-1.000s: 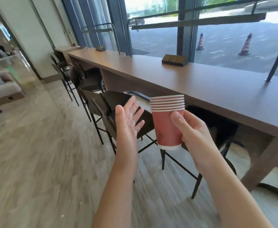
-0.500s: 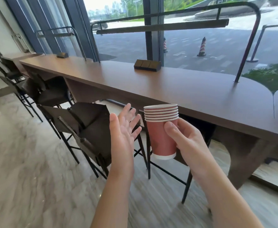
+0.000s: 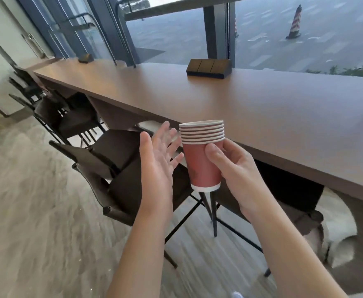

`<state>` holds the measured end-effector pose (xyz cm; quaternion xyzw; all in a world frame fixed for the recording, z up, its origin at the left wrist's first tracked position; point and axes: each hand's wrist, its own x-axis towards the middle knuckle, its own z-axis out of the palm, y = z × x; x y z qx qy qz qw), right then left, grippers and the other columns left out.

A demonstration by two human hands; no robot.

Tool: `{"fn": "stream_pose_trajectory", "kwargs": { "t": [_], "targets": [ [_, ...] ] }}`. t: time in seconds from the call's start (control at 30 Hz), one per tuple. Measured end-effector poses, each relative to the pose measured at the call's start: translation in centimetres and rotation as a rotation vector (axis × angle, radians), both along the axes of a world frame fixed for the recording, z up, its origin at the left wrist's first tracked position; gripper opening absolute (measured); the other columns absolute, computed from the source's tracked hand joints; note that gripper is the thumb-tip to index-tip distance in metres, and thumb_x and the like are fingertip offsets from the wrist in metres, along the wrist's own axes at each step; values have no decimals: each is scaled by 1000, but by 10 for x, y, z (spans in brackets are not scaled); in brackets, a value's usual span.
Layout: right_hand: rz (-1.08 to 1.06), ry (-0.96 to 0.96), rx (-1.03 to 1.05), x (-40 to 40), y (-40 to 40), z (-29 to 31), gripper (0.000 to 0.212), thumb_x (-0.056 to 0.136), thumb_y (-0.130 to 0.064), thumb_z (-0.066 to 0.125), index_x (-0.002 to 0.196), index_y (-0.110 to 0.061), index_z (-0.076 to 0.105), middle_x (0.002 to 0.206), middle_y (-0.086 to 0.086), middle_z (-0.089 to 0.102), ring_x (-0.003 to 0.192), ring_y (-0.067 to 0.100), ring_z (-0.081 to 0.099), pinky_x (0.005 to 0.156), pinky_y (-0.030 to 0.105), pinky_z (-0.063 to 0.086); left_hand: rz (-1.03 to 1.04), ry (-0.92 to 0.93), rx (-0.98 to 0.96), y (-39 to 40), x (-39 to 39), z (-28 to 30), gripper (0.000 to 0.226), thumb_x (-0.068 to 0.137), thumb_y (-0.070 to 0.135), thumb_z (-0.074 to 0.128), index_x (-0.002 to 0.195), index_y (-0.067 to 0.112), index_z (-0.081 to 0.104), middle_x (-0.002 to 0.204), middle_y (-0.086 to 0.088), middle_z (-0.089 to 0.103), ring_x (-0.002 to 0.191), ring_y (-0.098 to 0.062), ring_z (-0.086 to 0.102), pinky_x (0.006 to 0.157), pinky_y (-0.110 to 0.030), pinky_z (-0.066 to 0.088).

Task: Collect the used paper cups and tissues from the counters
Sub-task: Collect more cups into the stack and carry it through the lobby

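A person's right hand (image 3: 235,168) holds a nested stack of red paper cups with white rims (image 3: 202,154), upright, thumb across the front and fingers curled behind it. Seven white rims can be counted in the stack. The stack is held in the air just in front of the near edge of a long brown wooden counter (image 3: 262,108), not touching it. The left hand (image 3: 158,160) is raised just beside the stack with fingers straight and spread, holding nothing, its fingertips near the cups but apart from them. On the counter sit two dark box-shaped blocks: one with three panels (image 3: 208,68) near the window, and a smaller one (image 3: 86,58) far along to the left. A row of dark bar stools on thin black metal legs (image 3: 120,168) stands pushed under the counter's edge; their number is hard to tell. The floor (image 3: 36,211) is pale wood-grain. Behind the counter, tall windows look onto pavement with a striped traffic cone (image 3: 294,24).
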<state>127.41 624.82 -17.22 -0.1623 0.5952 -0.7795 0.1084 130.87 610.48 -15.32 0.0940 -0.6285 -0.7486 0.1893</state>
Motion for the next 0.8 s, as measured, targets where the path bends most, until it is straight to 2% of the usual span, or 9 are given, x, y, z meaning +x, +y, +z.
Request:
{"fn": "stream_pose_trajectory", "kwargs": {
  "t": [0.07,0.13,0.2,0.3,0.4,0.5,0.6,0.7,0.8],
  "targets": [
    [30,-9,0,-24,-16,-5,52,82,-55,69,126,-28,67,118,-8,75,109,9,71,84,24,60,-2,-10,4,-8,-22,-2,77,88,70,23,147,29,51,147,6,59,126,-2,60,102,-29,44],
    [58,-17,0,-46,-31,-10,47,85,-50,68,126,-29,67,119,-8,74,109,10,71,87,28,60,17,-18,5,-17,-39,-7,77,91,70,22,149,28,49,147,8,59,130,-2,58,106,-31,41],
    [81,-13,4,-62,-47,-14,44,86,-50,66,126,-32,66,119,-11,74,109,8,70,86,27,60,52,-22,-4,-32,-50,-14,73,98,70,19,150,28,48,147,8,59,132,-4,57,111,-34,40],
    [127,7,12,-79,-77,-14,37,88,-53,67,121,-38,66,118,-14,74,109,5,70,83,20,59,138,-43,-11,-63,-55,-17,76,92,70,21,149,29,49,145,8,61,129,-4,59,107,-34,43],
    [213,21,25,-85,-119,-11,36,82,-55,65,116,-44,66,117,-16,74,108,4,71,83,22,60,250,-41,1,-105,-47,-16,76,90,70,22,148,30,51,147,6,60,130,-5,59,110,-36,43],
    [313,36,33,-82,-171,-7,29,83,-59,67,110,-49,68,114,-19,75,105,3,72,81,20,60,355,-20,14,-153,-31,-14,74,90,70,22,145,32,53,148,5,59,130,-6,59,110,-36,43],
    [389,42,50,-68,-230,-7,36,87,-55,65,119,-39,68,117,-12,75,109,9,72,90,30,61,446,-8,28,-208,-8,-16,75,88,70,21,145,33,53,148,5,58,130,-5,59,111,-36,43],
    [434,53,58,-45,-292,-10,28,91,-46,64,114,-33,72,114,-6,77,109,14,72,94,34,59,505,8,50,-269,21,-22,76,88,70,21,145,32,53,148,4,58,130,-6,59,113,-37,42],
    [456,62,88,-16,-354,-12,21,91,-48,66,108,-38,73,110,-11,77,104,9,73,85,24,60,533,13,56,-334,53,-27,76,87,70,20,145,33,52,149,4,57,131,-7,58,116,-38,40]
  ]
}}
